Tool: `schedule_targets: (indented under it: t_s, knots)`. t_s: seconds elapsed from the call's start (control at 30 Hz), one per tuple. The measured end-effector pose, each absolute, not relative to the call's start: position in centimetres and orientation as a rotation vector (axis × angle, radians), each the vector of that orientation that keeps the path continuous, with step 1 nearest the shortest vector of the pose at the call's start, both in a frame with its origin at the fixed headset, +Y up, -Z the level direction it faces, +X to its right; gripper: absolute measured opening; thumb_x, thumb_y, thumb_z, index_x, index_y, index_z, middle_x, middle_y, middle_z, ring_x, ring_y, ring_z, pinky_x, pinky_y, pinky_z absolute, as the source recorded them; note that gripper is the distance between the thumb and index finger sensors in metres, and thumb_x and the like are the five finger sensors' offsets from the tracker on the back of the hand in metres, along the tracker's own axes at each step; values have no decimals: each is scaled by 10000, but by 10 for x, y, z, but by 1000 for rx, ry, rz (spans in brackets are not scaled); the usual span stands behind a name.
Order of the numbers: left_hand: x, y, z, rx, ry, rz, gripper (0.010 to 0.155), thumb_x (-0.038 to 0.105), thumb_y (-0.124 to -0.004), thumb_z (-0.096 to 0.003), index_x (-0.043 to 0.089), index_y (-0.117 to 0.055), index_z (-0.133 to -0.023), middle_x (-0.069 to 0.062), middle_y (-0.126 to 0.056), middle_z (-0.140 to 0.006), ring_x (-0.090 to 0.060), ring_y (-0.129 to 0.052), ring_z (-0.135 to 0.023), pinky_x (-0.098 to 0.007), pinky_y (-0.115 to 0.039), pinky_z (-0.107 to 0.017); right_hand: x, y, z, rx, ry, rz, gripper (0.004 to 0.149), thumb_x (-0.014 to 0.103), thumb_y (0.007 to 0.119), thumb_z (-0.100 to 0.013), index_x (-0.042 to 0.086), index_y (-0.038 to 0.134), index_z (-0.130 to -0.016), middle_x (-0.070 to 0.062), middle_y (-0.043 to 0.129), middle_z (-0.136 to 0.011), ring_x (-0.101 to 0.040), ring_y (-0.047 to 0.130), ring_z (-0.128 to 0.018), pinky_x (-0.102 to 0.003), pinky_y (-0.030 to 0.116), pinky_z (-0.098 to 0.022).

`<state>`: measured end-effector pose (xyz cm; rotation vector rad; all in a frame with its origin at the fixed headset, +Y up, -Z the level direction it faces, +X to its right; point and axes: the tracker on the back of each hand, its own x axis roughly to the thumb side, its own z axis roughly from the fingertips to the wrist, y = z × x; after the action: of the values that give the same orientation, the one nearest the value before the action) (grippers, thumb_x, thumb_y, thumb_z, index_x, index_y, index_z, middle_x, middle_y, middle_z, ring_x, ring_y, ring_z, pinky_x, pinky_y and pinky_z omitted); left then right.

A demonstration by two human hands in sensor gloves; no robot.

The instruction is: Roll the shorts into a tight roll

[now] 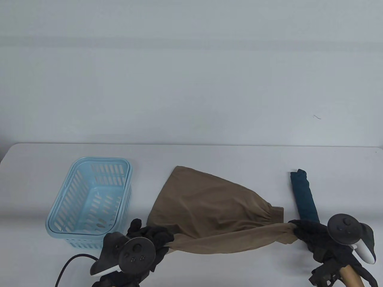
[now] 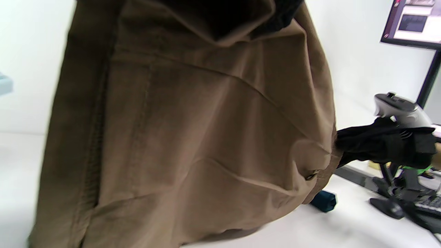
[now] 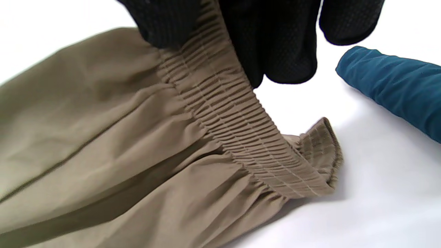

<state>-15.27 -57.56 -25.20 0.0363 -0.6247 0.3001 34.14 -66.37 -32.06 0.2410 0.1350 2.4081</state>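
Brown shorts point(image 1: 209, 206) sit mid-bench, partly lifted: the near edge is pulled taut between both hands, the rest drapes back onto the white bench point(image 1: 209, 155). Left hand point(image 1: 149, 236) grips the left end of the fabric, fingers curled into it. Right hand point(image 1: 308, 233) pinches the elastic waistband point(image 3: 234, 127) at the right end; in the right wrist view the gloved fingers point(image 3: 275, 41) are closed over the ribbed band, and the rest of the waistband curls down to the bench. From the left wrist view the shorts hang in front of the camera and fill most of the view.

A dark teal fabric roll point(image 1: 304, 195) lies on the bench just beyond the right hand. A light blue slotted basket point(image 1: 89, 203) stands on the left, near the left hand. A black cable point(image 1: 67, 266) runs off the near edge.
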Motion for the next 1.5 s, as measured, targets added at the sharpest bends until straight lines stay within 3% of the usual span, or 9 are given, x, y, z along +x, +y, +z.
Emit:
schedule_targets:
  t_s: [0.27,0.5,0.7,0.9,1.0,1.13,1.5]
  knots:
    - [-157,-546,-251,10,-638,299,423,325,-646,-553,132,-782,-904,-178,-840,-972,-440,-876,-886,-743,-467,-673,343,-651,-315,285,210,2376,449,322,666,-523,125,787,-908,-165,847,-878,-382,850,-768,-619,596,-641]
    - [-155,-544,-299,-47,-509,258,424,339,-660,-550,154,-800,-904,-179,-844,-978,-446,-873,-890,-737,-451,-680,340,-655,-330,189,210,2419,453,326,666,-524,116,789,-907,-175,852,-865,-384,855,-752,-619,600,-636]
    - [-145,-550,-364,-138,-375,175,423,346,-658,-550,170,-801,-908,-190,-810,-1009,-460,-840,-918,-738,-427,-683,336,-663,-364,83,258,2462,458,327,671,-524,114,789,-913,-177,843,-883,-395,842,-772,-622,585,-646]
    - [-133,-582,-454,-288,-201,207,432,338,-656,-550,156,-788,-919,-198,-795,-1018,-468,-825,-925,-733,-421,-685,329,-680,-414,-96,289,2549,466,331,672,-522,118,771,-925,-177,831,-894,-393,832,-785,-622,577,-651]
    - [-128,-599,-483,-222,-107,206,508,343,-637,-548,122,-675,-1004,-226,-672,-1083,-512,-703,-987,-737,-381,-683,325,-688,-429,-208,204,2584,502,333,659,-524,109,702,-971,-191,756,-952,-412,768,-838,-635,542,-665]
    - [-119,-611,-491,-204,-108,172,559,360,-628,-547,113,-590,-1046,-241,-548,-1130,-550,-550,-1037,-732,-347,-689,325,-689,-431,-188,102,2635,545,341,659,-522,119,632,-1018,-182,677,-1023,-417,710,-904,-633,537,-671]
    - [-94,-623,-443,-233,-255,138,538,343,-617,-554,107,-608,-1037,-235,-530,-1137,-549,-530,-1043,-726,-342,-688,311,-674,-397,-93,118,2662,543,340,657,-524,121,645,-1020,-183,689,-1030,-417,741,-893,-630,565,-658]
